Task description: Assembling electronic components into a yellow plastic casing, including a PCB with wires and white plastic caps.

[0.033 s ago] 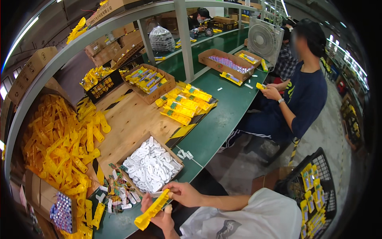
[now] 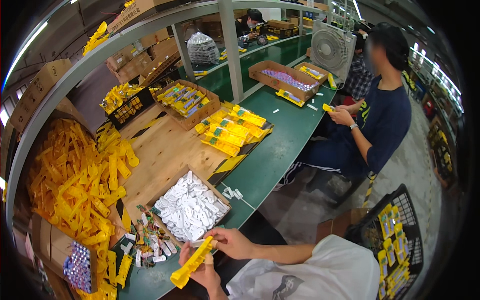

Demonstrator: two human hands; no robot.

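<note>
Far left now, a great heap of yellow plastic parts (image 2: 70, 170), its outer edge lost in the dark fisheye rim. Below it, a cardboard box (image 2: 52, 239) packed with blue-violet cylinders (image 2: 77, 265), partly buried among yellow pieces. Up and across, a black crate (image 2: 119, 120) brims with more yellow; a tangle of wires (image 2: 149, 236) lies too knotted to sort. Next, an open carton (image 2: 201, 120) of yellow pieces with lilac cylinders, and nearer, a shallow box (image 2: 213, 187) piled with white pieces (image 2: 187, 207).

And here's the yellow casing (image 2: 191, 266), held slantwise just below that box! The left hand (image 2: 202, 273) is closed around it, partly behind it; the right hand (image 2: 233, 243) meets its upper end, though whether those fingers grip I cannot tell.

Farther right, a long carton (image 2: 279, 88) of lilac cylinders, and lastly a black basket (image 2: 407, 204) of filled yellow casings, its lower end fading into darkness.
</note>
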